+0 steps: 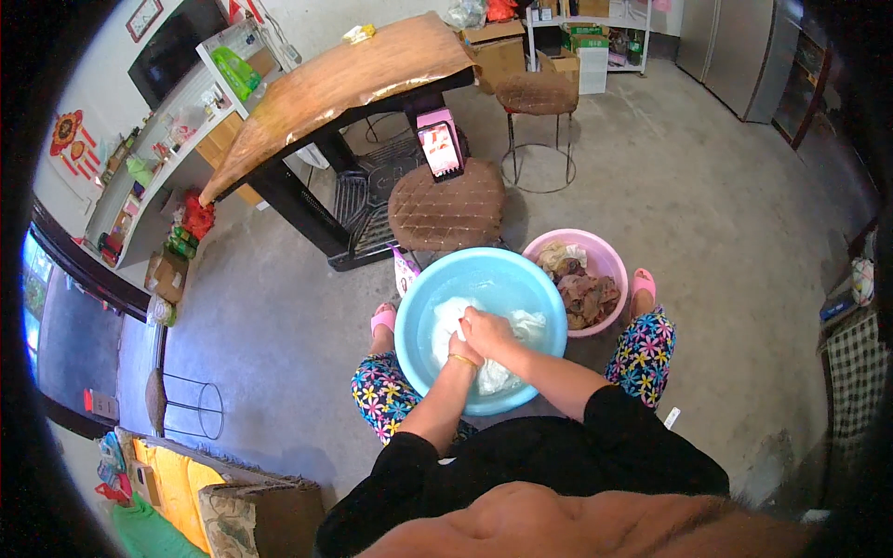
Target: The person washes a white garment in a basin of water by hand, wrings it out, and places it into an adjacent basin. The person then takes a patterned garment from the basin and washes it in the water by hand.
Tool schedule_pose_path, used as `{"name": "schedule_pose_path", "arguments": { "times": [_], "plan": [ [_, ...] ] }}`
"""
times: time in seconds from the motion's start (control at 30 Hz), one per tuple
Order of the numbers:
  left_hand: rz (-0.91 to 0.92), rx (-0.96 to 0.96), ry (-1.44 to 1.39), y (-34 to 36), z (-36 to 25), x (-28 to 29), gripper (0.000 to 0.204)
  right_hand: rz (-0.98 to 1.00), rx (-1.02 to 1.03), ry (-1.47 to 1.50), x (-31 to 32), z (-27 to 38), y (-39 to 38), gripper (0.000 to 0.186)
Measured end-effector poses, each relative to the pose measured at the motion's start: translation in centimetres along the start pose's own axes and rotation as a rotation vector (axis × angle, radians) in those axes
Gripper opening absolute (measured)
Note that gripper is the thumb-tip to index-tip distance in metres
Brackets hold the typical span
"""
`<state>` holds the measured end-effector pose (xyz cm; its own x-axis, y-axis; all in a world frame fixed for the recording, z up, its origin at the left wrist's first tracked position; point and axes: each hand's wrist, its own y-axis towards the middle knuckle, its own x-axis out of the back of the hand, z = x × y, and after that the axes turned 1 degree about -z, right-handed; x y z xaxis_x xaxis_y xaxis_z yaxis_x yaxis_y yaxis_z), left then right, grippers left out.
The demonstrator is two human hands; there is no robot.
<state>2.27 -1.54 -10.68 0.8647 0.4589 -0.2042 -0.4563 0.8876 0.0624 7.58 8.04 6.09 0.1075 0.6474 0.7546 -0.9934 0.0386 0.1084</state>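
White cloth [448, 321] clamped between two hands in a blue basin [559, 325]

The grey floor [688, 205] fills most of my view. Toward its far left side I have the wood-topped desk [363, 74] standing at a slant, a small yellow-and-white item [359, 34] resting near its far edge. A brown stool [442, 209] stands in front of the desk's near long edge, and a second stool [537, 93] stands just off its right corner.

Closer in, both basins sit between the person's two feet. The blue basin is the larger, and its right rim overlaps the left rim of the pink basin [609, 265] from where I look. Crumpled brown cloth [588, 299] is heaped in the pink one, mostly toward its near edge.

The white cloth lies wet and bunched in the blue basin's water [479, 270], reaching from near the left wall across to the right, with a fold toward the near rim.

My grip is together: the right hand [486, 331] meets the left hand [462, 347] near the basin's middle, both closed on the cloth. They hide the spot, so I can't be sure which fold each one pinches.

A lit phone [440, 149] leans upright at the nearer stool's far edge, and a thin yellow bracelet [462, 359] rings the left wrist.
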Motion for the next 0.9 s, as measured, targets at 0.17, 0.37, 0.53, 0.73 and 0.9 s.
{"name": "schedule_pose_path", "arguments": {
  "times": [0.17,0.37,0.53,0.73,0.9],
  "plan": [
    [-0.128,-0.897,1.599,1.2,11.5,0.1,0.028,-0.063,-0.232,0.084,0.7,-1.4,2.4,0.027],
    [-0.024,-0.936,1.677,1.4,12.6,-0.2,0.033,0.073,-0.189,0.080,3.0,-6.3,1.6,0.029],
    [-0.009,-0.795,1.565,1.0,13.2,0.1,0.052,0.075,-0.068,-0.089,5.7,-1.2,0.8,0.040],
    [-0.140,-0.724,1.522,1.3,13.8,0.9,0.067,0.201,-0.108,-0.151,0.7,-1.8,2.1,0.049],
    [-0.232,-0.834,1.439,0.4,12.6,0.5,0.065,0.265,-0.081,-0.177,-0.9,-2.8,1.8,0.045]
  ]
}}
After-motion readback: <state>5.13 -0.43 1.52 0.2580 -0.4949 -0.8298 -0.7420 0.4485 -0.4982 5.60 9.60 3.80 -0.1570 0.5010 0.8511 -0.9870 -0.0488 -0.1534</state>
